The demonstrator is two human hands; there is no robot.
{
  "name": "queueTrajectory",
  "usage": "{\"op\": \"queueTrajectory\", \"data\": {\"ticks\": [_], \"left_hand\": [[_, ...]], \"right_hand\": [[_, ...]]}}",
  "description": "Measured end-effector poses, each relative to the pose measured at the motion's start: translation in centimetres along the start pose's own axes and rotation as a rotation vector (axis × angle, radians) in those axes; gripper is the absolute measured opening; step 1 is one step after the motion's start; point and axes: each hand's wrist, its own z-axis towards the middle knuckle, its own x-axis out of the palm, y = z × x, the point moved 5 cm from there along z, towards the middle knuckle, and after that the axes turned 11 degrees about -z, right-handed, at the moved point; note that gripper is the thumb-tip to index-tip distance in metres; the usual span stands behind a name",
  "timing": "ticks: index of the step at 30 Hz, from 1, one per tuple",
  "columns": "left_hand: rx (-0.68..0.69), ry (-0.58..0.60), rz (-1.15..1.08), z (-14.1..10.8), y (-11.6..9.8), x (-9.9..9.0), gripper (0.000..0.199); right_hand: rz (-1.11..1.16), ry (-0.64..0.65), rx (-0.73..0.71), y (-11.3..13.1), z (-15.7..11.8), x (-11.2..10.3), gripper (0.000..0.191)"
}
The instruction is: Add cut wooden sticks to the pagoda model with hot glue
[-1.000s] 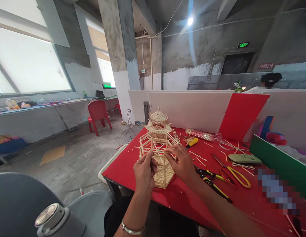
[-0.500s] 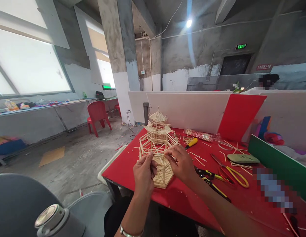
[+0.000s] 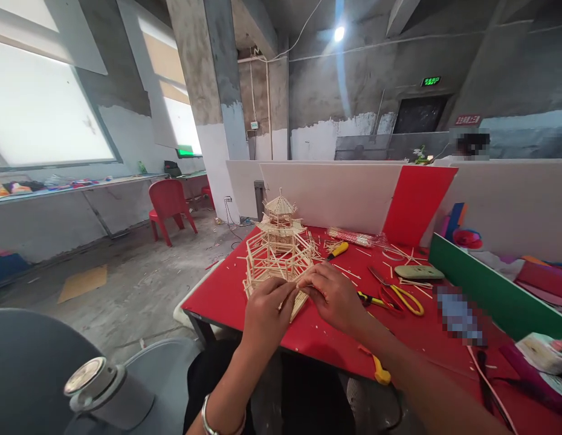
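A pagoda model (image 3: 281,226) built of thin pale wooden sticks stands upright on the red table (image 3: 217,287). At its near side my left hand (image 3: 268,308) is closed in a pinch, back of the hand toward me. My right hand (image 3: 329,293) pinches from the other side, its fingertips almost meeting the left ones. Between them is what looks like a thin wooden stick, mostly hidden by the fingers. The hands cover the model's lower front, and I cannot tell whether the stick touches it.
Right of the model lie a yellow-handled tool (image 3: 338,251), yellow-handled pliers (image 3: 408,300), a pale green oblong case (image 3: 419,272), a bag of sticks (image 3: 351,237) and loose sticks. A green board (image 3: 494,287) borders the right. A grey lidded container (image 3: 111,393) is at lower left.
My hands have drawn together, and my left hand has turned with its back more toward me. The view has shifted a little to the right; the model stays standing.
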Motion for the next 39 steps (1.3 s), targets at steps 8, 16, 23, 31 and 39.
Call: {"op": "queueTrajectory", "data": {"ticks": [8,16,23,31,39], "left_hand": [[-0.06,0.023,-0.191,-1.8,-0.8,3.9,0.018],[-0.08,0.09,-0.246,-4.0,-1.0,11.0,0.017],[-0.192,0.035,-0.353,-3.5,0.1,12.0,0.018],[-0.454,-0.056,-0.467,-3.5,2.5,11.8,0.015],[-0.501,-0.119,-0.495,-3.3,3.5,10.3,0.017]], "right_hand": [[0.007,0.067,0.095,-1.5,-4.0,-2.2,0.013],[0.032,0.144,0.185,-5.0,-9.6,-3.4,0.013],[-0.17,0.461,0.476,-12.4,-12.1,-2.0,0.035],[-0.469,0.77,0.581,-19.7,-13.9,2.9,0.018],[-0.392,0.644,0.741,-22.5,-12.6,3.3,0.02]]}}
